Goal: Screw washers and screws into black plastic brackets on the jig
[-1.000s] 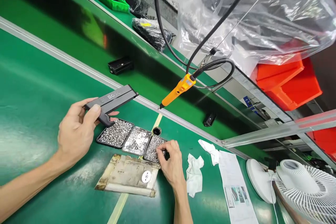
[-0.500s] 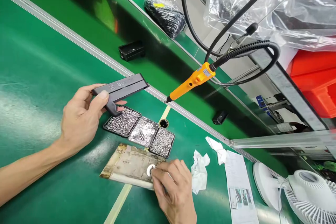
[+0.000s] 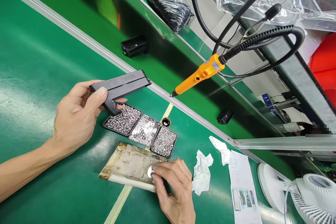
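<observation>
My left hand [image 3: 76,115] grips a black plastic housing [image 3: 123,83] with raised Bosch lettering and a hooked lower end, holding it above the table. The thumb presses on its near end. Below it, three shallow black trays stand in a row, filled with small metal screws [image 3: 127,118], flat washers [image 3: 145,131] and tiny rings or nuts [image 3: 165,140]. Over a worn, stained cardboard pad [image 3: 128,164], my right hand [image 3: 175,185] pinches a small shiny round metal washer [image 3: 150,171] between thumb and forefinger. A tiny metal piece shows at the fingertips, too small to name.
An orange electric screwdriver [image 3: 198,77] hangs from a black cable above the metal rail. Black parts [image 3: 135,46] lie on the green surface beyond. White cloths [image 3: 202,171], a printed sheet [image 3: 244,185] and a white fan [image 3: 312,196] are at right. A small round black cup [image 3: 166,122] sits behind the trays.
The camera view has shifted slightly. My left hand still holds the black housing. The washer at my right fingertips has turned a little, and the fingers have stayed over the pad.
</observation>
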{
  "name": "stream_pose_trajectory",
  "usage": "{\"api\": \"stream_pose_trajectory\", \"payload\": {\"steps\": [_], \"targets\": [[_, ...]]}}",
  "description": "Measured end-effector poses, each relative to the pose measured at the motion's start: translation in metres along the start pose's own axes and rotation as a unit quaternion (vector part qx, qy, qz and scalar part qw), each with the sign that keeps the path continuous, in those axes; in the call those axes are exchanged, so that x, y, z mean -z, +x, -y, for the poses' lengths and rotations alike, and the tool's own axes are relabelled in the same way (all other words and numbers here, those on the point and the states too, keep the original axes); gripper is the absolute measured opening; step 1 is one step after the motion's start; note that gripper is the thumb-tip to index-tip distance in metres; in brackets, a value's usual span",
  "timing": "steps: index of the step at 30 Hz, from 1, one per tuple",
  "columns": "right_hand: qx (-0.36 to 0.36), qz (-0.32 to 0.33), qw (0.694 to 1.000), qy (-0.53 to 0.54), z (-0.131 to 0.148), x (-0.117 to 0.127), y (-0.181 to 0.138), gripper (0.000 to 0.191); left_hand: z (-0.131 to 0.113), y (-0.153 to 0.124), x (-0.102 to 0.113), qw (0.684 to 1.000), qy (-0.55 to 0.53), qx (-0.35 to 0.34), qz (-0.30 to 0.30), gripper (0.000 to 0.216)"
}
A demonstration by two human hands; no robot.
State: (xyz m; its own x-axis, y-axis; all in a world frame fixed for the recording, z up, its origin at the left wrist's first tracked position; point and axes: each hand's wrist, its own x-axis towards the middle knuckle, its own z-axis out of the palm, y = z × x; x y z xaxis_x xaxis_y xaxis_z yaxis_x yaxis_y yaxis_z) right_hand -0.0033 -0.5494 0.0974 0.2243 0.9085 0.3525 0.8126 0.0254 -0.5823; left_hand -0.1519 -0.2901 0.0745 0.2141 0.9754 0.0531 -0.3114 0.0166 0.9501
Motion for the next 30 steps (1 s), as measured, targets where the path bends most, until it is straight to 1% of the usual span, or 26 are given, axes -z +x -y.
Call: {"api": "stream_pose_trajectory", "payload": {"steps": [9,19,25,30], "targets": [[-0.008,0.003,1.0,-0.005,0.0031,-0.0019,-0.0027,0.017,0.0032,0.0013,0.0017,1.0,-0.014,-0.005,0.01,0.038],[-0.012,-0.001,1.0,0.002,0.0049,-0.0012,0.0001,0.016,0.0023,0.0018,0.0027,0.999,-0.032,-0.004,0.011,0.041],[-0.011,-0.002,1.0,-0.001,0.0045,-0.0025,-0.0016,0.018,0.0031,-0.0001,0.0029,1.0,-0.013,-0.004,0.02,0.039],[-0.02,0.004,1.0,-0.003,0.0055,-0.0021,-0.0016,0.017,-0.0013,-0.003,0.0026,1.0,-0.005,0.005,0.02,0.036]]}}
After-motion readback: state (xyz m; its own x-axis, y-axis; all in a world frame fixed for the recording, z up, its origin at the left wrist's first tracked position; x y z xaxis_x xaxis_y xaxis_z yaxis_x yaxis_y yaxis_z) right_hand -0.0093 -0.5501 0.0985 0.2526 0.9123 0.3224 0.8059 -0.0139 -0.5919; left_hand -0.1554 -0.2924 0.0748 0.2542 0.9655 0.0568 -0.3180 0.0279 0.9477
